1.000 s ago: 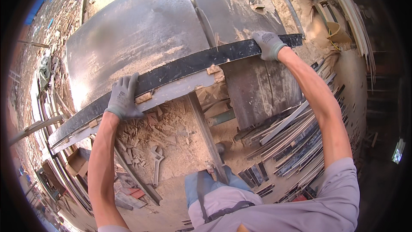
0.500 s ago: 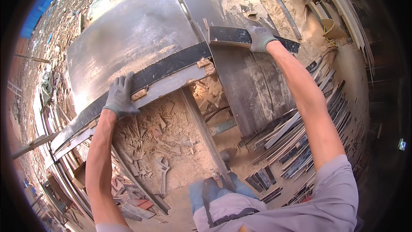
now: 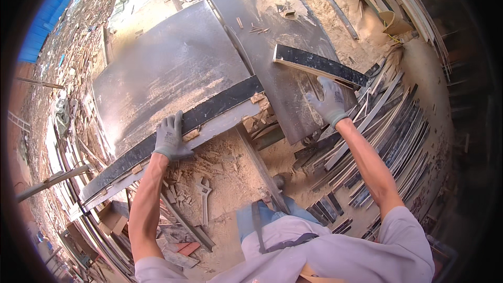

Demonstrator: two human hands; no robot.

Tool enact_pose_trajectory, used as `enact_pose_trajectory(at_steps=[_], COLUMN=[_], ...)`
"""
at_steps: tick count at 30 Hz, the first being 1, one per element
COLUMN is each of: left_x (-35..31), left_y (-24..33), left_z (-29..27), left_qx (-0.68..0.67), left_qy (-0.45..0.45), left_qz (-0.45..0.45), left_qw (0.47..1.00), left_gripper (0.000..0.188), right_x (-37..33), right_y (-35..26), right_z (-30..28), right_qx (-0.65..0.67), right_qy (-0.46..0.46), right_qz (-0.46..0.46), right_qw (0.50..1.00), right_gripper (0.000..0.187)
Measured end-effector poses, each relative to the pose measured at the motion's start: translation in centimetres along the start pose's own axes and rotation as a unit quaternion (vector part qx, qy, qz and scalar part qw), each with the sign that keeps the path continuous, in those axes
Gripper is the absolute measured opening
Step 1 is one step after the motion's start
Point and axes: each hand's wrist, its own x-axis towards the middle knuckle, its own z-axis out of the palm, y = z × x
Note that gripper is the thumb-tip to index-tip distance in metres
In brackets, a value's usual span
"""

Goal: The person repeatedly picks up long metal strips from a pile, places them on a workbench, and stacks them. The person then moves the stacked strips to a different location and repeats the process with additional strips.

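Note:
A long black-faced board strip (image 3: 220, 101) runs diagonally over the near edge of the left metal plate, beside a pale rail. My left hand (image 3: 172, 139), in a grey glove, lies across this strip with the fingers extended and the thumb out to the side. A shorter black board piece (image 3: 319, 64) with a pale cut edge lies at a slant over the right metal plate. Just on the near side of it is my gloved right hand (image 3: 329, 104), fingers spread, with nothing in it.
The left metal plate (image 3: 162, 63) and right metal plate (image 3: 262, 15) are dusted with sawdust, a narrow gap between them. Below the frame, an adjustable wrench (image 3: 205, 199) lies on sawdust and scraps. Cut board strips (image 3: 377, 147) pile up at the right. A wooden bar (image 3: 55, 182) juts in at left.
My right hand has let go of the short board piece and drawn back toward me. That piece now lies farther from the long strip's end. My left hand stays on the long strip.

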Motion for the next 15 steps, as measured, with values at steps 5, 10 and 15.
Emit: enact_pose_trajectory(at_steps=[5,10,15], left_x=[-1.3,0.3,1.1], left_y=[-0.9,-0.4,-0.2], left_z=[0.0,-0.5,-2.2], left_qx=[-0.022,-0.061,-0.113], left_qy=[-0.014,-0.038,-0.060], left_qz=[-0.014,-0.013,-0.013], left_qw=[1.000,0.997,0.992], left_gripper=[0.151,0.140,0.130], right_x=[-1.6,7.6,11.2], right_y=[-10.4,-12.4,-13.6], right_z=[4.9,11.5,17.6], right_qx=[0.363,0.353,0.239], right_qy=[-0.163,-0.199,-0.254], right_qz=[0.243,0.238,0.251], right_qw=[0.885,0.883,0.903], right_gripper=[0.082,0.070,0.073])
